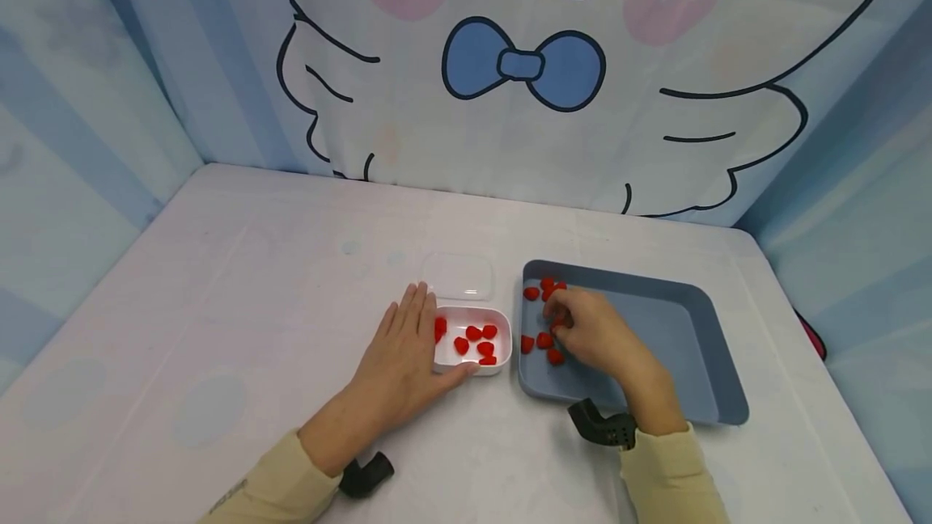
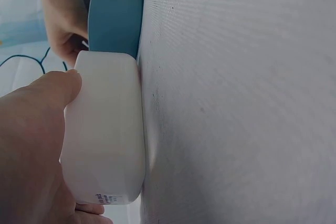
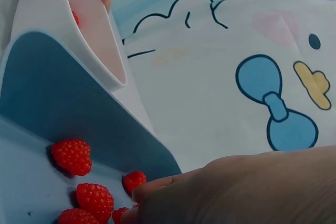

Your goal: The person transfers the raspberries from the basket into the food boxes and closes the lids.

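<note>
Several red raspberries lie in a white box (image 1: 502,330), among them a raspberry (image 1: 462,345) near its middle. My left hand (image 1: 396,362) lies along the box's left side with straight fingers, its thumb (image 2: 68,85) on the near rim. In the left part of a blue-grey tray (image 1: 670,330), my right hand (image 1: 593,330) pinches a raspberry (image 3: 119,215) between curled fingertips, which partly hide it. Other raspberries lie around those fingertips, such as a raspberry (image 1: 556,357) in front and a raspberry (image 1: 531,293) by the tray's left wall.
Behind the box a clear plastic lid (image 1: 457,277) lies on the white-covered table (image 1: 240,281). The tray stands close to the box's right side. A printed curtain (image 1: 510,144) hangs along the table's far edge, with blue curtains at both sides.
</note>
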A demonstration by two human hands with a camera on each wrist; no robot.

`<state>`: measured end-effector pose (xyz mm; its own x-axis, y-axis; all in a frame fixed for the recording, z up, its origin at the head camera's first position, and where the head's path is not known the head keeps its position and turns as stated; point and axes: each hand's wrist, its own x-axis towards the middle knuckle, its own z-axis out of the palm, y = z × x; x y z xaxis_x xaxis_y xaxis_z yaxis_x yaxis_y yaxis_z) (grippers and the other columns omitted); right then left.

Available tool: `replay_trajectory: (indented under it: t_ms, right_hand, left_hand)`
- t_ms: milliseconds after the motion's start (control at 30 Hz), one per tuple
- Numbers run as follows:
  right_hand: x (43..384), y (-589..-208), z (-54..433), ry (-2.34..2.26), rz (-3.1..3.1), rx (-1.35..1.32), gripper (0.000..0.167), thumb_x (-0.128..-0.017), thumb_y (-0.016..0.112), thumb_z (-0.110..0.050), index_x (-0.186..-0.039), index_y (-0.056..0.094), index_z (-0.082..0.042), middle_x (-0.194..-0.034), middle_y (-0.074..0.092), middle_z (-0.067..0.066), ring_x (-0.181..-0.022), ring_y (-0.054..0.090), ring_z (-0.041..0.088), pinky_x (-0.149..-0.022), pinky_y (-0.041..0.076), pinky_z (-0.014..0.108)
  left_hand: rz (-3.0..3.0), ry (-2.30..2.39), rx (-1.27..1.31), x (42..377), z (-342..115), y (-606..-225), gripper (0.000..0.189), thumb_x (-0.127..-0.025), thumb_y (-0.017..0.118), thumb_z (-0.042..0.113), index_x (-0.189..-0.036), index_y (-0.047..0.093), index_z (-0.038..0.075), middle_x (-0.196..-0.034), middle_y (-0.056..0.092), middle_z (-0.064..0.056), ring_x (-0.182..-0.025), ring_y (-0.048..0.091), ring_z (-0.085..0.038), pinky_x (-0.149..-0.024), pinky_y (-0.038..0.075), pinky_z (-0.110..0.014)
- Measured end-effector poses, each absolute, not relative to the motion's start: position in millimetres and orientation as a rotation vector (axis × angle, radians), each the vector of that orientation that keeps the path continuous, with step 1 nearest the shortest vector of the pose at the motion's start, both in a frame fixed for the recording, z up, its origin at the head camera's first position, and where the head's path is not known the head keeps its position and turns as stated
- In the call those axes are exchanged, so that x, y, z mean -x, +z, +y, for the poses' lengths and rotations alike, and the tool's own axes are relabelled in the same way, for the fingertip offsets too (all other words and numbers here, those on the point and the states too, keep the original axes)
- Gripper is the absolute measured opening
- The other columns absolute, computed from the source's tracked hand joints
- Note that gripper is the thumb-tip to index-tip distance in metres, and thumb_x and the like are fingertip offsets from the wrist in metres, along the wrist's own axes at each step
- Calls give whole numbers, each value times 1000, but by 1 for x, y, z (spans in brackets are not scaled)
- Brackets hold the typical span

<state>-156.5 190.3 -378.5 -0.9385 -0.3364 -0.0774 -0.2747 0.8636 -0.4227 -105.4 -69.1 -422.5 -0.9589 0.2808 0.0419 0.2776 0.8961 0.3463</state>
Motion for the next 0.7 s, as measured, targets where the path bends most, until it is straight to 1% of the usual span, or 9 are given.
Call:
replay_trajectory:
  t_ms: [433, 700]
  right_hand:
    - [157, -380, 189, -646, 2929, 460, 15, -85, 66, 3, -98, 69, -5, -88, 61, 7, -79, 55, 19, -73, 50, 34]
    - [155, -378, 185, -714, 2954, 454, 18, -87, 67, -2, -104, 69, -5, -94, 63, 6, -86, 58, 19, -78, 56, 37]
  left_hand:
    - [3053, 538, -445, 105, -69, -424, 108, -82, 64, 67, -155, 22, -1, -163, 24, -19, -153, 20, -34, -123, 24, -51]
    - [3051, 550, -451, 105, -69, -425, 108, -82, 63, 67, -155, 22, -1, -163, 24, -19, -153, 19, -34, -123, 24, -51]
